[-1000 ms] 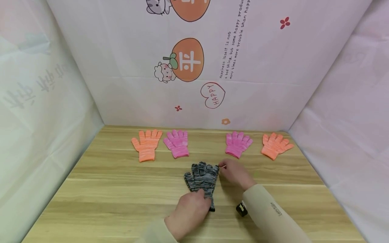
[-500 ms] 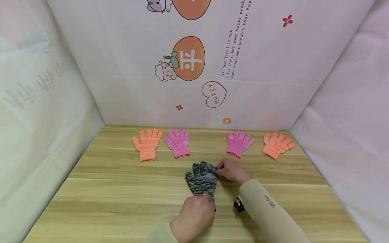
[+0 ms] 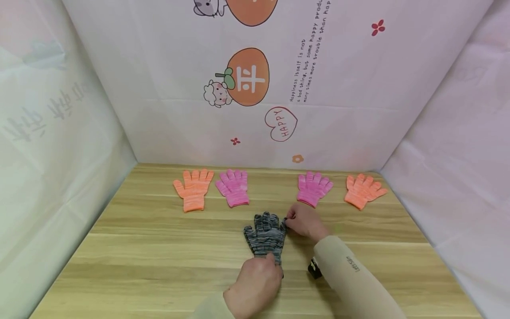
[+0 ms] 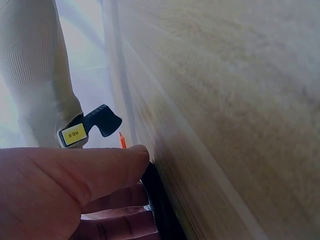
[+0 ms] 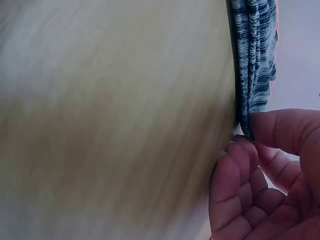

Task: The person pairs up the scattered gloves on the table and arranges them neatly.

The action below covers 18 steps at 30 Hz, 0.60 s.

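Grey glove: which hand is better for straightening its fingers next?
Probably the right hand: it pinches the grey glove at one fingertip. The left hand is at the wrist end, farther from those fingers, so it seems better for steadying.

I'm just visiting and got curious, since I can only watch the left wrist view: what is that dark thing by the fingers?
Observer: The head view shows that it belongs to a black-and-gray knitted glove.
Visitor: Oh! Is anything else touching it, out of my sight?
Observer: Yes, the right hand pinches the tip of the finger farthest from its thumb.
Visitor: And is that all there is over there?
Observer: No, along the far side of the wooden table lie two pink gloves, between two orange gloves.
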{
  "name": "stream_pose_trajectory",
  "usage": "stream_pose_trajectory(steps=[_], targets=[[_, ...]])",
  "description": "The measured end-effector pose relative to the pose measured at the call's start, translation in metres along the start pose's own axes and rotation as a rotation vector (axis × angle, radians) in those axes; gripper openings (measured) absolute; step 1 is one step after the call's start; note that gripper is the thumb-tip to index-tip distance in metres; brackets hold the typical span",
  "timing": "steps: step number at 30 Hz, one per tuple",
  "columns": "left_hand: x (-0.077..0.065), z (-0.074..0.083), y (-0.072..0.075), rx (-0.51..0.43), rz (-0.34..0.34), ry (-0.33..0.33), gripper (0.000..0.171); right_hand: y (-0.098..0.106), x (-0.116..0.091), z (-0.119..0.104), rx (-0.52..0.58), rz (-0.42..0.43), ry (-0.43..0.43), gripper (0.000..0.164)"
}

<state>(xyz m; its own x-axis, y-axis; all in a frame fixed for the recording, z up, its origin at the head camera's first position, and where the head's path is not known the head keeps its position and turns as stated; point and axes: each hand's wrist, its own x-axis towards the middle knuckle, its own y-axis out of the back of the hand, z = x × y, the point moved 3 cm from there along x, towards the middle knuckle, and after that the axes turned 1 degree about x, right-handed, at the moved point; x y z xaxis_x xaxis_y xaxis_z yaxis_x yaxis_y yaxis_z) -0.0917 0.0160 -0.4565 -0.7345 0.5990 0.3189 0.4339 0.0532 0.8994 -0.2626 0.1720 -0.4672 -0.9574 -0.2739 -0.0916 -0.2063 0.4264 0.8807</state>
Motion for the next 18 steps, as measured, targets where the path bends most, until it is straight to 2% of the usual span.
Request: stream_pose_trajectory(steps=[10,12,16,18], targets=[[-0.001,0.000,-0.001,0.017,0.021,0.007,0.012,0.012,-0.005,-0.009,-0.029,-0.001,-0.054,0.010],[0.000,0.000,-0.001,0.010,0.005,0.008,0.011,0.014,-0.005,-0.010,-0.024,-0.015,-0.081,0.013],[0.001,0.000,-0.001,-0.016,-0.050,0.006,0.011,0.010,-0.003,-0.007,-0.021,-0.053,-0.133,0.030],[0.001,0.001,-0.001,-0.020,-0.053,0.007,0.011,0.006,-0.002,-0.005,-0.029,-0.061,-0.133,0.034]])
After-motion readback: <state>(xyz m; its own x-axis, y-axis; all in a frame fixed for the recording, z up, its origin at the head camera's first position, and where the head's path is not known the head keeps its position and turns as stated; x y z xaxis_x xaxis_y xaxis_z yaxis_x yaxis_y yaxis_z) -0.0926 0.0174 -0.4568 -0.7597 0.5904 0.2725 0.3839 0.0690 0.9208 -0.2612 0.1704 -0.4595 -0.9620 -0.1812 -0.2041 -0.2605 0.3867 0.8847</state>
